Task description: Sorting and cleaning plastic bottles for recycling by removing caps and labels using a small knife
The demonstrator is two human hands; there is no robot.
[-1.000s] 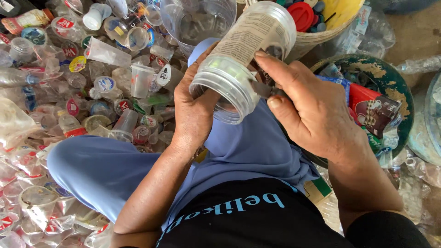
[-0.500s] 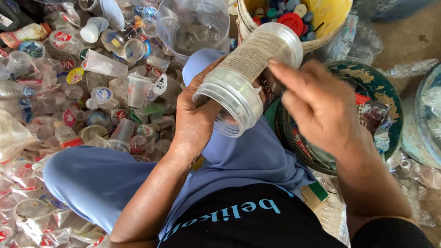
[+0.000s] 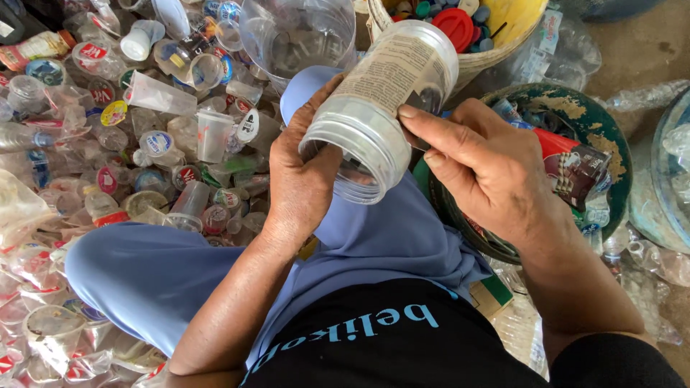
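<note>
Jar: clear plastic jar (image 3: 384,100), centre frame, mouth tilted toward 7 o'clock.
Left hand (image 3: 305,169): grip wrapped round the jar.
Right hand (image 3: 489,169): fingertips pinching the jar's label.
Cups (image 3: 144,129): heaped at 9 o'clock.

Left hand (image 3: 302,179), right hand (image 3: 496,172): bare, no gloves or rings visible. Forearms bare; dark sleeve edge at right arm. Black shirt (image 3: 402,345), light-blue lettering across it. Periwinkle-blue trousers (image 3: 158,273), loose fabric, over bent knees.
</note>
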